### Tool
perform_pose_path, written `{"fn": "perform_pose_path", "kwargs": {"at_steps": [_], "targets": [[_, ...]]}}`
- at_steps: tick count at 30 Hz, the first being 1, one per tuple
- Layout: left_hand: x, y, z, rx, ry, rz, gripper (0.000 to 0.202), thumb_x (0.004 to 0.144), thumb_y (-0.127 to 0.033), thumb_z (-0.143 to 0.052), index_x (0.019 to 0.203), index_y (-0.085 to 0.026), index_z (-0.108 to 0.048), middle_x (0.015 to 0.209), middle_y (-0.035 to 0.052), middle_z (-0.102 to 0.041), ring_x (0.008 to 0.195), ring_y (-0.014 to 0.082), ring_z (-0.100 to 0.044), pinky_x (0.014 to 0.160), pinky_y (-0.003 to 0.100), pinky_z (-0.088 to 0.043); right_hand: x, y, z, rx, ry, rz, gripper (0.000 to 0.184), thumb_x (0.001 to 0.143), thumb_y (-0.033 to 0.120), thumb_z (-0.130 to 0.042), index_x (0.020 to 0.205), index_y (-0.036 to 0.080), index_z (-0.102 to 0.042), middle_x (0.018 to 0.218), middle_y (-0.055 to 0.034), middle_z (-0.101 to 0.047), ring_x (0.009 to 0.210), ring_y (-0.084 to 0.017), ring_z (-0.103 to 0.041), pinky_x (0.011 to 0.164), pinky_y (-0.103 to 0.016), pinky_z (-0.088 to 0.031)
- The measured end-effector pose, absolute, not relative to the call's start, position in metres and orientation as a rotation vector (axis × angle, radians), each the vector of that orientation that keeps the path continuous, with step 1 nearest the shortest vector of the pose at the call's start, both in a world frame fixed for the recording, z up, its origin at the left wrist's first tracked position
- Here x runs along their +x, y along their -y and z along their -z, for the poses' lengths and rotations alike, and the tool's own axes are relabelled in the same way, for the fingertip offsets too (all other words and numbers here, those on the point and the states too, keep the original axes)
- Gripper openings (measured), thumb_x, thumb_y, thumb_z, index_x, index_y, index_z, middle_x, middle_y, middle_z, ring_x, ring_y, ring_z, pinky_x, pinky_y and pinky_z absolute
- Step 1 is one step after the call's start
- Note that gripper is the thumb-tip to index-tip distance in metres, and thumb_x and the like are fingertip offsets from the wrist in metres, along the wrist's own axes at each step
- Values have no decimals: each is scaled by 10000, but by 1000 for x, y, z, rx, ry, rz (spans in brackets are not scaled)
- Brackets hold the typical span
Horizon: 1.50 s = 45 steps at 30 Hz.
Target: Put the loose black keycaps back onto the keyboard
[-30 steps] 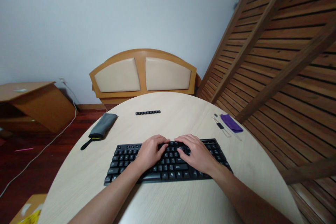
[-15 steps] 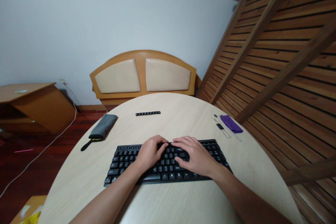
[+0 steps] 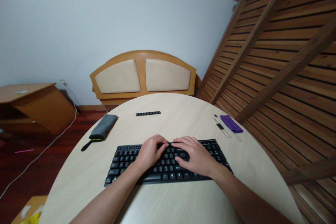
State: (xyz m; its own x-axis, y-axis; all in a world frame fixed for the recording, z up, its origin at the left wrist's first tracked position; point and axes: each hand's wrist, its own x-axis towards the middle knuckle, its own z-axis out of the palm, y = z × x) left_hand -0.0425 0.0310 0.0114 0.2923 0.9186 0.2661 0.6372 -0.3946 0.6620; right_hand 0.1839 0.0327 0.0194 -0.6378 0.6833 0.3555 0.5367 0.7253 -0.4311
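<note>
Working, it seems, at the far edge of the keyboard [image 3: 170, 162], the narrowed left hand [image 3: 150, 151], its hold unclear, and wider right hand [image 3: 196, 154] probably need fine fingertip control next.

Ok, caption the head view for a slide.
Left hand and right hand over a black keyboard on a pale table.

Keyboard [image 3: 170, 168]: black plastic, mostly matt, slight sheen on keys
Key strip [image 3: 148, 113]: black, plastic-looking
Pouch [image 3: 103, 126]: grey cloth, matt
Folded piece [image 3: 231, 124]: purple cloth, matt
Desk [image 3: 181, 115]: pale wood-grain top, smooth, soft sheen
Headboard [image 3: 140, 73]: orange-brown wood, smooth; cream panels [image 3: 117, 77], leather-like, low gloss
Slatted frame [image 3: 265, 64]: brown wood, visible grain, knots, roughish
Cabinet [image 3: 46, 103]: wood-look, smooth
Floor [image 3: 15, 171]: dark red wood boards, glossy
Wall [image 3: 131, 14]: painted, matt, smooth
</note>
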Motion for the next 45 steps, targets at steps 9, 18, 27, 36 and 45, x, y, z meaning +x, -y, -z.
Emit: {"fn": "perform_pose_path", "kwargs": {"at_steps": [9, 18, 27, 36, 45], "targets": [[-42, -31, -9, 2110, -1412, -859, 161, 914, -258, -584, 909, -207, -737, 953, 55, -718, 905, 211, -659, 853, 313, -499, 184, -33, -18, -906, 2419, -391, 455, 827, 278, -665, 1281, 280, -625, 1251, -60, -648, 1166, -241, -563, 1010, -444, -429], [-42, -28, -10, 2157, -1400, -852, 166, 924, -253, -576, 945, -218, -737, 985, 45, -703, 923, 200, -654, 879, 304, -494, 185, -32, -21, -885, 2478, -398, 540, 790, 369, -729, 1305, 259, -611, 1327, -69, -613, 1215, -251, -540, 1047, -451, -401], [-39, -26, -11, 2164, -1448, -875, 156, 931, -252, -553, 983, -219, -696, 982, 36, -691, 917, 190, -654, 845, 290, -494, 188, -35, -19, -806, 2584, -373, 649, 772, 485, -758, 1355, 257, -588, 1394, -84, -581, 1297, -293, -507, 1082, -498, -375], [-43, -23, -25, 2225, -1707, -725, 172, 940, -292, -529, 1009, -222, -670, 1054, 38, -696, 1003, 218, -649, 876, 333, -488, 203, -44, -23, -833, 2622, -440, 483, 841, 393, -684, 1297, 244, -635, 1401, -53, -579, 1310, -258, -503, 1121, -452, -358], [-89, -49, -17, 2083, -2073, -587, 321, 949, -406, -504, 1122, -180, -652, 1199, 101, -657, 1092, 267, -614, 909, 359, -480, 222, -44, -33, -1038, 2532, -370, 465, 713, 154, -574, 1173, 226, -588, 1300, -64, -594, 1212, -247, -527, 1080, -432, -380]]}}
